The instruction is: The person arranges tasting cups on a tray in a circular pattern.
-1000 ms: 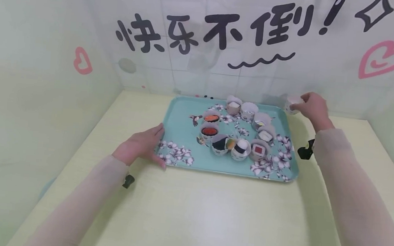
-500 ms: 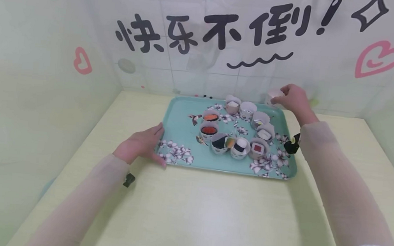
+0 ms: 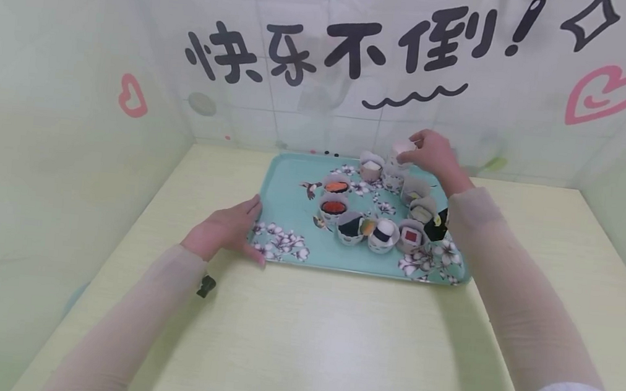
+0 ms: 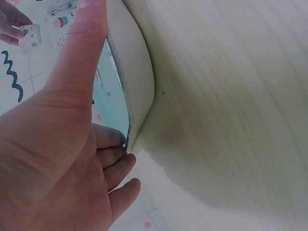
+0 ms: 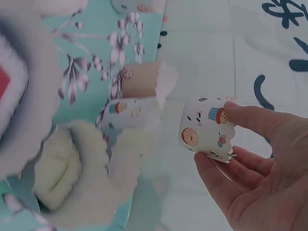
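Note:
My right hand (image 3: 435, 155) pinches a white paper baking cup (image 5: 204, 127) by its scalloped rim, thumb on one side and fingers on the other. Doughnuts and cupcakes are printed on its wall. In the head view this cup overlaps the back of the turquoise tray (image 3: 287, 199), just above a white paper cup (image 3: 393, 179) standing there. My left hand (image 3: 226, 228) rests at the tray's left side with its fingers spread. In the left wrist view, its fingertips (image 4: 126, 159) touch the tray's rim.
Several paper cups form a ring on the tray, holding toy-like sushi pieces such as an orange-topped one (image 3: 336, 187), a red-topped one (image 3: 333, 208) and a white one with a red square (image 3: 411, 236). A printed sheet (image 3: 321, 97) hangs close behind the tray.
My right hand has carried the paper cup left, from beyond the tray's back right corner to above the cups along its back. My left hand has stayed at the tray.

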`<state>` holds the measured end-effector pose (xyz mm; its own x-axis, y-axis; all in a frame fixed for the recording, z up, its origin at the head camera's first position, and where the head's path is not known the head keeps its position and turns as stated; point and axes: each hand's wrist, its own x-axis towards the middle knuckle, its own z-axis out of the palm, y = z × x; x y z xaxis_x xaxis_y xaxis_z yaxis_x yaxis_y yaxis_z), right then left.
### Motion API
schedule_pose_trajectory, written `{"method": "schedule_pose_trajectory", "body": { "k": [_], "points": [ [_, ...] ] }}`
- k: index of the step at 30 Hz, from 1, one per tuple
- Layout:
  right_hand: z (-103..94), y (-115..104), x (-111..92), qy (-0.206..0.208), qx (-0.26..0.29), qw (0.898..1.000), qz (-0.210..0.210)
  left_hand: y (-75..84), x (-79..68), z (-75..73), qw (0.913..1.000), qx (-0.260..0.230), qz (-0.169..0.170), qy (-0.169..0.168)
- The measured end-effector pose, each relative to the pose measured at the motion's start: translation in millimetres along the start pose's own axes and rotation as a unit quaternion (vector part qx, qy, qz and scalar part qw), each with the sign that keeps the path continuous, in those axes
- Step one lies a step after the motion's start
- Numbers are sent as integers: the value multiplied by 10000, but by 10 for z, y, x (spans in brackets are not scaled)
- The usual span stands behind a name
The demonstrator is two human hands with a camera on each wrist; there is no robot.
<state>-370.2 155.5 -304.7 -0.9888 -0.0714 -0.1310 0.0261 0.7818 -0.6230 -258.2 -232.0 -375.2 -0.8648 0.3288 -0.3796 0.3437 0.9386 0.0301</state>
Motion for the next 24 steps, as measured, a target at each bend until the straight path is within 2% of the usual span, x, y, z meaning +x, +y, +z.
{"method": "schedule_pose_trajectory", "body": {
  "k": [7,15,24],
  "points": [
    [197,-181,96,-333,-1,9994,-92,-31,19,30,10000,-20,7,20],
    [431,-384,149,-407,-85,9988,-270,-44,-1,32,9998,-175,-13,50],
    [628,-525,187,-553,-27,9985,-56,-41,-15,37,9997,-252,-16,43]
  ]
}}
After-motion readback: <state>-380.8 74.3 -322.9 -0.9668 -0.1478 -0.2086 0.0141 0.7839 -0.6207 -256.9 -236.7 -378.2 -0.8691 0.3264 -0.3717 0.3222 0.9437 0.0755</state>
